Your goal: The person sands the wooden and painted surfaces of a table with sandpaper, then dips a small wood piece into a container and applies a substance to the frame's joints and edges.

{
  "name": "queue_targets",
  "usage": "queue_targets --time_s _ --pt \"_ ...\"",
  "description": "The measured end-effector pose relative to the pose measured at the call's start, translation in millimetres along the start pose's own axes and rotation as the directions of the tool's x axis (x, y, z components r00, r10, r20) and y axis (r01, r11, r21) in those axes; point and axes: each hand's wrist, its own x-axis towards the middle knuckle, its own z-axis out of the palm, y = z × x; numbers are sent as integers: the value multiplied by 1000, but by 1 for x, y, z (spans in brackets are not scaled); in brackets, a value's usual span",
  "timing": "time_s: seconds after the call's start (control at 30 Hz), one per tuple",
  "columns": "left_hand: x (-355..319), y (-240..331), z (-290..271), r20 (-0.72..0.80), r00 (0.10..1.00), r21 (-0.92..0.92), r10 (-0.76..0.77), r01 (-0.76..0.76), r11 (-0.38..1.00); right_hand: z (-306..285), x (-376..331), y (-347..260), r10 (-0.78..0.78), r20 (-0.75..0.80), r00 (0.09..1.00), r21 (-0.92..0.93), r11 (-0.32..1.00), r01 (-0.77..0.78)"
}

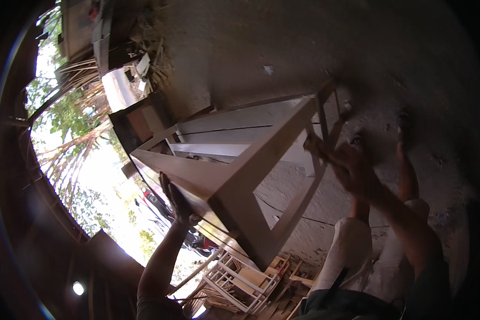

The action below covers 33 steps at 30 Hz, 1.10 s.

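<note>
A large pale wooden furniture frame (261, 154), with wide legs and rails and open gaps between them, stands tilted in the middle of the head view. My left hand (178, 205) lies along the frame's near left corner, fingers stretched out and pressed against its outer side. On the right, my right hand (352, 168) is closed around a small tan piece (316, 145), perhaps folded, at the frame's right end rail. Motion blur and shadow keep the piece's exact kind from showing. Whether it touches the rail I cannot tell.
Behind the frame stands a dark box-like wooden piece (146, 125). White slatted furniture (245, 280) and loose wood lie at the bottom. A motorcycle (200, 242) is parked outside in bright light. My legs (349, 245) are close to the frame on the dusty floor (282, 64).
</note>
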Motion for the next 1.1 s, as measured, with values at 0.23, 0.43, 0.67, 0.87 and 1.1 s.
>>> queue_targets --time_s 0.23,0.43,0.67,0.87,1.1 --pt "35 28 2 -10 983 194 183 -178 965 6 -20 -145 -34 87 996 446 895 -8" --pt "35 20 6 -23 974 204 225 -215 955 40 -9 -166 -19 -29 999 477 878 31" --pt "35 24 4 -30 975 183 218 -209 961 17 -13 -166 -46 96 994 429 903 0" --pt "28 19 6 -30 987 159 160 -153 975 59 -15 -167 -64 -75 995 520 849 94" --pt "31 19 4 -27 976 214 216 -206 955 -1 -17 -159 -136 218 966 325 944 60"
